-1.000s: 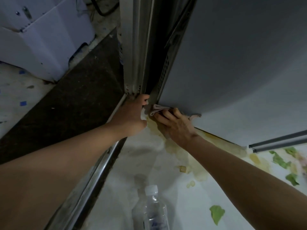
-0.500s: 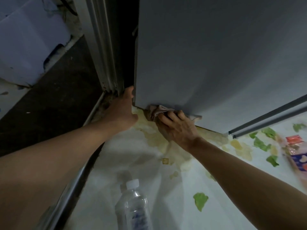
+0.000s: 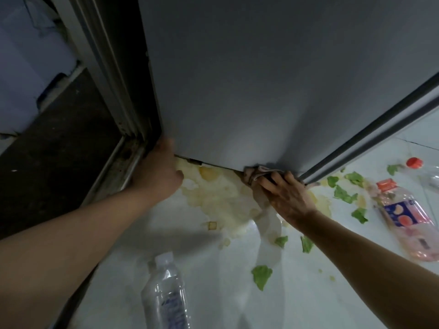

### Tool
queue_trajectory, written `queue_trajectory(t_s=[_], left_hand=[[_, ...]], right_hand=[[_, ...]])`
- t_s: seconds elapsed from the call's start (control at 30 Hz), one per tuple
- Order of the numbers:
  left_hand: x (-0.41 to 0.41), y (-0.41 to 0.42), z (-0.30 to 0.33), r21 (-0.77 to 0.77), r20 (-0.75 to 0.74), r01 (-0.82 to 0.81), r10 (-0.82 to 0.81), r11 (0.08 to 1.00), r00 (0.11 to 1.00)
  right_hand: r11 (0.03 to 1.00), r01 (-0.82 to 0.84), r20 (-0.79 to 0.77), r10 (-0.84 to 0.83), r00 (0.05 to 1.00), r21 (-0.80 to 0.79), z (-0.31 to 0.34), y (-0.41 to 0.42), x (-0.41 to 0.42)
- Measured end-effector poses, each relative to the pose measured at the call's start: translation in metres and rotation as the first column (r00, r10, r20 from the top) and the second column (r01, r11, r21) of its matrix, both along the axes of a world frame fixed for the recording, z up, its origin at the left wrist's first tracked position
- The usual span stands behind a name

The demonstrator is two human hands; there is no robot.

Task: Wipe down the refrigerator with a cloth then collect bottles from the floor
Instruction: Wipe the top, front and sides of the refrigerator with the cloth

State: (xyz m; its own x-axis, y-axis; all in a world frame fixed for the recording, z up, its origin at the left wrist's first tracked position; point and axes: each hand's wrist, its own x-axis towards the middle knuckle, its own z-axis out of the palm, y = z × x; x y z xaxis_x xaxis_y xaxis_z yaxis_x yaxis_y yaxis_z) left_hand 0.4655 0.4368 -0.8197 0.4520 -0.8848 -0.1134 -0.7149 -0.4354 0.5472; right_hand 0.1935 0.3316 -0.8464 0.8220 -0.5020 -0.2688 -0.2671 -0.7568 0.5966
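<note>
- The refrigerator (image 3: 261, 79) fills the upper middle of the view as a tall grey panel; its bottom edge runs across just above the white floor (image 3: 213, 293), slanting slightly down toward the right.
- The cloth (image 3: 255, 174) is bunched at that bottom edge, near the refrigerator's right corner, with a loose tail trailing away from the refrigerator over the floor toward the viewer.
- The right hand (image 3: 288, 198) lies palm down over the cloth, fingers bent over it and pointing at the refrigerator's base, pressing the cloth against the lower edge. The grip is narrow and holds the cloth. The right forearm comes in from the lower right.
- The left hand (image 3: 156, 174) sits at the refrigerator's lower left corner, thumb side against the panel. Its fingers are hidden behind the hand, so I cannot tell whether they are curled or what they grasp. The left forearm comes in from the lower left.
- A clear water bottle (image 3: 166, 293) lies on the floor in front of the refrigerator, its white cap pointing toward the refrigerator and its long axis running roughly toward the viewer.
- A pink-labelled bottle (image 3: 403, 217) lies to the right of the refrigerator, orange cap toward it, long axis slanting down and right.
- A third bottle with a red cap (image 3: 414, 162) shows further right, mostly cut off by the frame edge.
- A yellowish spill (image 3: 213, 193) spreads under the refrigerator's bottom edge, and green leaf scraps (image 3: 261, 276) are scattered on the floor in front and to the right.
</note>
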Motion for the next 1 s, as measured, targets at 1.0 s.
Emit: queue_trajectory(t_s=[1.0], left_hand=[[-0.123,-0.039,0.080,0.141,0.802,0.724,-0.507,0.675,0.316]], right_hand=[[0.580,0.348,0.658,-0.733,-0.173,0.737,0.041,0.046,-0.089]])
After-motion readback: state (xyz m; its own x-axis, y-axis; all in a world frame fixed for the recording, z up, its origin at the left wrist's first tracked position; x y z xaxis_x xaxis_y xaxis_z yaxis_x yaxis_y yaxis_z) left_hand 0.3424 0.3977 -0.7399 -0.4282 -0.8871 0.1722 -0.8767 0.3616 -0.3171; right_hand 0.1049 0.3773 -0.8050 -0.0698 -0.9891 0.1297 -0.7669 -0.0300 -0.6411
